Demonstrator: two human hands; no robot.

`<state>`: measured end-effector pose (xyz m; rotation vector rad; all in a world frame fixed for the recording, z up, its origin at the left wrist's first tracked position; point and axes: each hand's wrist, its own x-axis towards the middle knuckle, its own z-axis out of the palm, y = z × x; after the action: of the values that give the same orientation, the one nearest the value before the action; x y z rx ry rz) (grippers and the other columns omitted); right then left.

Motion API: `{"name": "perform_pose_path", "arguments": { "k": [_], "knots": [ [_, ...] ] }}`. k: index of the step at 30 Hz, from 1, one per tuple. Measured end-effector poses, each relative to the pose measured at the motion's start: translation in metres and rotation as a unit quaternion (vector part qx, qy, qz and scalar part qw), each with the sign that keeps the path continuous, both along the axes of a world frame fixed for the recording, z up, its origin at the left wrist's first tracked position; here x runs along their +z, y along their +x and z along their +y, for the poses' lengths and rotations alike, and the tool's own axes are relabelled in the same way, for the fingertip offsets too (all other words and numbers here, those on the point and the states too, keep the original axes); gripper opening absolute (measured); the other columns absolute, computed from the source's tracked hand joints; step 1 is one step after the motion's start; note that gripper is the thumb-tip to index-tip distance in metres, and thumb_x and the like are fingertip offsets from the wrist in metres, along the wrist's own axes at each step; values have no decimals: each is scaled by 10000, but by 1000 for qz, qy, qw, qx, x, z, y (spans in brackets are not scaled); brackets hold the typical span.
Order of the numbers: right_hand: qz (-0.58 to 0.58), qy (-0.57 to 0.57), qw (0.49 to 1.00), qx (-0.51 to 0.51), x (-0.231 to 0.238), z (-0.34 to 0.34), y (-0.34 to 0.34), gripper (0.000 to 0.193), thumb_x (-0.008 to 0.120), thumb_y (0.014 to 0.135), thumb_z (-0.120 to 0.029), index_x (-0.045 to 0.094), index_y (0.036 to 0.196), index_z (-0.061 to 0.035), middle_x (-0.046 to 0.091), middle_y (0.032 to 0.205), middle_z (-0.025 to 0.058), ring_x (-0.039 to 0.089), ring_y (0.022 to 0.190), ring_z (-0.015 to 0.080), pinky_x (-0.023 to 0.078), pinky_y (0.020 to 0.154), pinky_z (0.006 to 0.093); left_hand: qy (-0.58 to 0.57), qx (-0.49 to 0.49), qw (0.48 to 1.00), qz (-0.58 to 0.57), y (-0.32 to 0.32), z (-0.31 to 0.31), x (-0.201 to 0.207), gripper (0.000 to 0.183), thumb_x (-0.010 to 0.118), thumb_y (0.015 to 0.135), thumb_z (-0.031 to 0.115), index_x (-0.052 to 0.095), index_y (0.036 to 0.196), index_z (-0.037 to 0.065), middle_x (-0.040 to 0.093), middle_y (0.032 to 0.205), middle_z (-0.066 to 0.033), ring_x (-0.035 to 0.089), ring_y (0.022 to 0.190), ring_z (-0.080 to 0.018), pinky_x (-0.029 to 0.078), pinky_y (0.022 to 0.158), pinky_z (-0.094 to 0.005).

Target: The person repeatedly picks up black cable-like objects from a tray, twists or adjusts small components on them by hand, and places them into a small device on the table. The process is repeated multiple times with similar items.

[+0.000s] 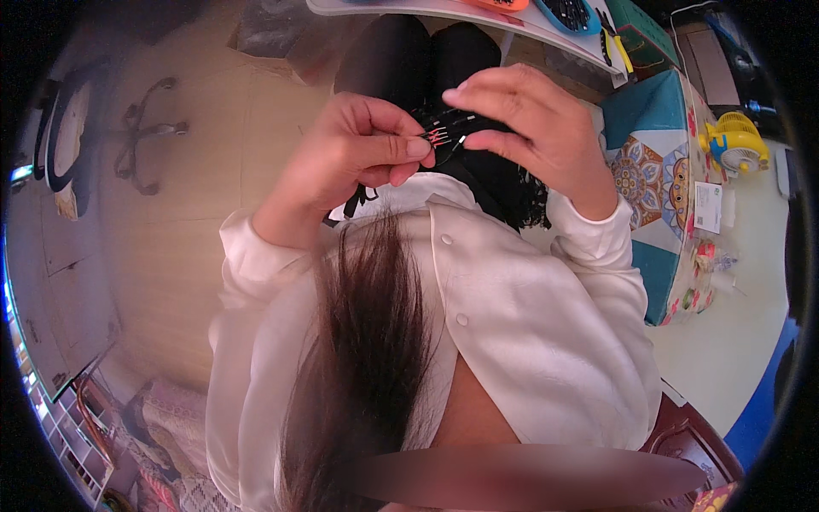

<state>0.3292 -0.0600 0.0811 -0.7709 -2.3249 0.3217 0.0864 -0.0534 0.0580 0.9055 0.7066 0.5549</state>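
Observation:
Above my lap, my left hand (375, 143) pinches a small bunch of thin wires (438, 136) between thumb and forefinger. Their ends fan out toward the right, some red and some with pale tips. Facing them is my right hand (542, 128), its thumb and fingers spread apart with nothing plainly between them. A black wire with a white tip (461, 142) stands close to the right thumb; whether they touch I cannot tell. More black wires with light ends (533, 200) hang over my dark-trousered leg. Part of the bunch is hidden behind the left fingers.
Beyond my knees stands a white table (546, 34) with a blue tray (584, 26) of black pieces, an orange tray (505, 3) and yellow-black pliers (616, 47). At right are a patterned cloth (653, 179) and a yellow fan (735, 143). A dark frame-like object (141, 132) lies on the left floor.

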Motion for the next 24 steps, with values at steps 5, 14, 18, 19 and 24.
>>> {"name": "perform_pose_path", "arguments": {
  "k": [5, 14, 18, 19, 24],
  "knots": [
    [21, 108, 993, 38, -1, 0, -12, 335, 807, 602, -87, 703, 914, -30, 628, 861, 69, 596, 735, 220, 490, 612, 292, -1, -15, 1000, -13, 1, 0, 2, 144, 674, 837, 78, 673, 834, -66, 577, 597, -63, 419, 458, -47, 241, 416, -191],
    [18, 162, 985, 60, -5, -2, -12, 266, 810, 595, -64, 668, 816, -20, 624, 819, 83, 592, 696, 227, 484, 580, 305, -2, -50, 999, -18, -1, 3, 2, 77, 657, 847, 18, 671, 852, -58, 626, 681, -70, 517, 515, -70, 272, 402, -178],
    [40, 122, 990, 55, -4, -4, -14, 242, 798, 623, -28, 648, 812, -13, 607, 801, 87, 582, 690, 225, 473, 580, 297, 89, -33, 995, 24, 1, -4, 5, 82, 657, 852, 17, 671, 843, -63, 617, 668, -59, 540, 547, -77, 347, 442, -193],
    [47, 92, 993, 57, -3, -5, -14, 233, 791, 633, -12, 642, 812, -11, 602, 799, 90, 580, 688, 224, 469, 580, 293, 133, -22, 990, 29, 3, -7, 6, 86, 662, 848, 18, 669, 838, -67, 618, 666, -64, 548, 558, -83, 370, 455, -204],
    [140, -307, 941, 0, -7, -15, -12, 112, 696, 779, -9, 610, 851, -14, 589, 807, 36, 554, 711, 128, 449, 630, 239, 599, 61, 778, 180, 9, -17, 4, 82, 636, 781, -15, 648, 859, -35, 595, 653, -124, 590, 571, -243, 474, 518, -300]
  ]
}}
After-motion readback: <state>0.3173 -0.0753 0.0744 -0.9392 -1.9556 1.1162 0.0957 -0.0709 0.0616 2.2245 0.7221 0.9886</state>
